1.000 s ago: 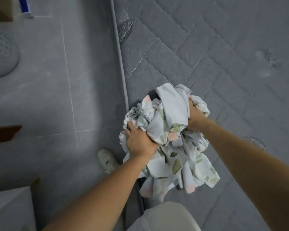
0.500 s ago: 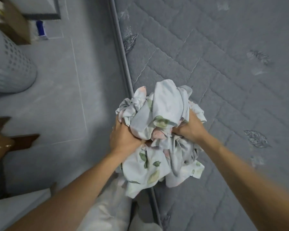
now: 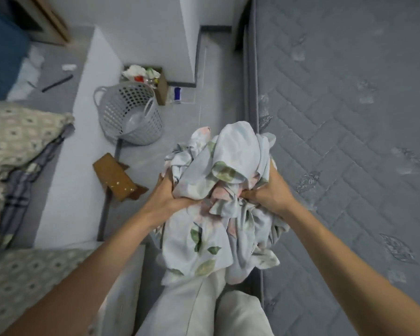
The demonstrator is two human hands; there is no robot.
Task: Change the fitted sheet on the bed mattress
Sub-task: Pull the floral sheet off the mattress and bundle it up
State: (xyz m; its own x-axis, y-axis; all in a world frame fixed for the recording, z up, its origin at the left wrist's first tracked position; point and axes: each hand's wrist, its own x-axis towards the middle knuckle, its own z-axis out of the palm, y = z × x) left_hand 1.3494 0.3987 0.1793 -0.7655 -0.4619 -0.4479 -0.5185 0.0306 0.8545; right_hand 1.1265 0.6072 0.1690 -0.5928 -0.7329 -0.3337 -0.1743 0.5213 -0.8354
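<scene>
A crumpled fitted sheet, pale blue with green leaves and pink flowers, is bunched in front of me over the floor beside the bed. My left hand grips its left side and my right hand grips its right side. Loose folds hang down below both hands over my legs. The bare grey quilted mattress fills the right side of the view, with its edge running just right of the bundle.
A grey perforated laundry basket stands on the floor ahead to the left. Behind it is a cardboard box of rubbish. A brown wooden piece lies on the floor. Patterned bedding sits on a white ledge at left.
The bundle has come off the mattress and now hangs over the floor to its left. My view has swung left, bringing the basket, box and ledge into sight.
</scene>
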